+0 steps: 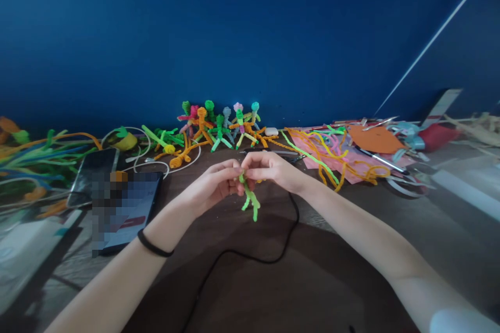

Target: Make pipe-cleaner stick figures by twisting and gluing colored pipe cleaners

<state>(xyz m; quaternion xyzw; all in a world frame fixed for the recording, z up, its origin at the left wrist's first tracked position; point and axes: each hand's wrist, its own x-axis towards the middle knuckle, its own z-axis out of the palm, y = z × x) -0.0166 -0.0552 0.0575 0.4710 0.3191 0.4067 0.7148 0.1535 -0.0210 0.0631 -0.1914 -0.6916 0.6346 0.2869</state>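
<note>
A light green pipe cleaner figure [252, 200] hangs between my two hands above the dark table, its thin limbs pointing down. My left hand [219, 182] pinches its upper end between thumb and fingers. From the other side, my right hand [269, 170] grips the same end, fingertips almost meeting the left ones. The fingers hide most of the figure's top. Beyond the hands, several finished pipe cleaner figures [221, 129] in orange, green, pink and blue stand by the wall.
Phone [96, 174] and tablet [133, 213] lie at left, near loose pipe cleaners [47, 156]. A white cable [187, 162] curls behind them. At right are pink paper [302, 148], orange paper [375, 139] and more pipe cleaners [332, 158]. A black cable [250, 256] crosses the table below my hands.
</note>
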